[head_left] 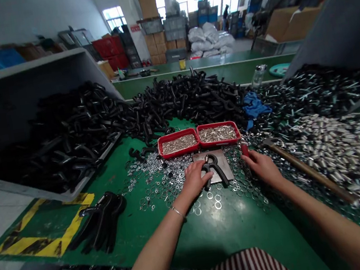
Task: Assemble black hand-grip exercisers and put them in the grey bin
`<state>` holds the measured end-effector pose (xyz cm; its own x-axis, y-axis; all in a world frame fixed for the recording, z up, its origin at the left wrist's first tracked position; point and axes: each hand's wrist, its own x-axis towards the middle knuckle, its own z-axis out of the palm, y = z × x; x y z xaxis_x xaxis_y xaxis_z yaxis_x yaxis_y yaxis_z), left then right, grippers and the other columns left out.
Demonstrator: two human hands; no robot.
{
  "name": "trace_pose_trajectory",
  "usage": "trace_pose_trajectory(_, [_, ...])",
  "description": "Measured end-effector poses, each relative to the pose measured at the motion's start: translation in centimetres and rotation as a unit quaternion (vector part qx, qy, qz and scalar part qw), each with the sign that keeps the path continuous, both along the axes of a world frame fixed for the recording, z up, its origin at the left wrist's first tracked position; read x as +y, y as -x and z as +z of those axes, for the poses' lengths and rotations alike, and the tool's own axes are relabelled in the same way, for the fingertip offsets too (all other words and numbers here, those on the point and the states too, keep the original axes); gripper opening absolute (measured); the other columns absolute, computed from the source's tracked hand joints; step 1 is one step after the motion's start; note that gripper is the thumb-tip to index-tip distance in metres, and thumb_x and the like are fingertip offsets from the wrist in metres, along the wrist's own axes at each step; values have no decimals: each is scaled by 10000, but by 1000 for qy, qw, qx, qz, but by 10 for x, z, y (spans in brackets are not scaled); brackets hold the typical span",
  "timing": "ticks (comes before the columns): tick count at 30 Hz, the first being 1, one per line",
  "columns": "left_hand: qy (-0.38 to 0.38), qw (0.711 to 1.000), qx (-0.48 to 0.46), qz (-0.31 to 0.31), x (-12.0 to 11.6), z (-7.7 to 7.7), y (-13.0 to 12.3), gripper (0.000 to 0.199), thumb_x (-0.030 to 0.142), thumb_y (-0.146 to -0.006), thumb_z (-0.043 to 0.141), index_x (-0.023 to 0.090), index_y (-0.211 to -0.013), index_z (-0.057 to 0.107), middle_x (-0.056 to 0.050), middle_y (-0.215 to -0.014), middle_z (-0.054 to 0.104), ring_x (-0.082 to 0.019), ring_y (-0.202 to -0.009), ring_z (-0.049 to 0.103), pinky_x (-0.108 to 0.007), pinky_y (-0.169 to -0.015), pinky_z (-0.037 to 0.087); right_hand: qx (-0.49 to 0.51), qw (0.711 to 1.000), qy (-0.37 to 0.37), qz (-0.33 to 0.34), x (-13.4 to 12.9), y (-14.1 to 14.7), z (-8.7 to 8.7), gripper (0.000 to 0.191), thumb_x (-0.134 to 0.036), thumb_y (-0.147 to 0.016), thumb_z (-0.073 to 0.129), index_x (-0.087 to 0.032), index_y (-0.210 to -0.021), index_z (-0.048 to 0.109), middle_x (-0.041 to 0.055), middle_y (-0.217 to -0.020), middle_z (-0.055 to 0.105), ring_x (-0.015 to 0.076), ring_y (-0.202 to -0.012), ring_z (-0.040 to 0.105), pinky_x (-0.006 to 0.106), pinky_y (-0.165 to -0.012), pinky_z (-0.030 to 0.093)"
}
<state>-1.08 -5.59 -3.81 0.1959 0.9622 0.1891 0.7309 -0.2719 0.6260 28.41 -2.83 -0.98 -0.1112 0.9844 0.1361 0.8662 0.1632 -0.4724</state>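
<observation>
Head view: left hand on a black clamp, right hand at a red handle

Left hand [195, 180], thumb and fingers parted, touches the black clamp [216, 168] on a metal plate [227, 169] just beneath it. Right hand [263, 165], fingers curled, grips the red handle [244, 149]. Beyond both hands sit two red trays [198, 146]; right of the right hand lies a hammer [308, 170].

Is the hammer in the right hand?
No, the right hand holds a red object, while the hammer lies apart, to the right.
</observation>
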Motion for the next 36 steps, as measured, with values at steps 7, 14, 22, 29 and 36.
trace_pose_trajectory(7, [-14, 997, 81, 14, -6, 1, -11, 507, 449, -933, 608, 202, -1368, 523, -118, -1356, 590, -296, -1249, 515, -448, -1053, 388, -73, 987, -133, 52, 10, 0, 15, 359, -378, -991, 473, -131, -1135, 690, 172, -1068, 660, 303, -1035, 607, 408, -904, 472])
trace_pose_trajectory(14, [-60, 978, 195, 47, 43, 54, 35, 307, 373, -1000, 486, 197, -1203, 634, -114, -1178, 653, -256, -1164, 560, -403, -1031, 407, -99, 968, -112, 200, 54, 87, 42, 254, -246, -1004, 487, -172, -1012, 730, 82, -992, 727, 206, -961, 630, 296, -877, 451])
trace_pose_trajectory(22, [47, 964, 232, 117, 136, 58, 95, 122, 117, -842, 616, 109, -861, 735, -159, -903, 734, -242, -904, 697, -302, -842, 510, -226, 929, -115, 270, 139, 200, 50, 220, -158, -925, 575, -96, -837, 767, 184, -909, 724, 271, -969, 567, 345, -866, 393])
trace_pose_trajectory(29, [22, 971, 173, 163, 133, 30, 97, 193, 235, -942, 535, 115, -970, 684, -171, -986, 727, -256, -968, 691, -324, -861, 506, -276, 914, -112, 276, 155, 218, 33, 270, -146, -942, 506, -61, -994, 756, 227, -995, 728, 327, -1066, 521, 400, -831, 372])
trace_pose_trajectory(36, [-52, 979, 99, 172, 126, 29, 97, 136, 172, -932, 525, 155, -979, 652, -108, -1023, 712, -230, -992, 653, -343, -919, 494, -270, 914, -140, 268, 146, 215, 37, 289, -185, -986, 454, -102, -1030, 727, 204, -1025, 722, 333, -1080, 509, 433, -874, 338])
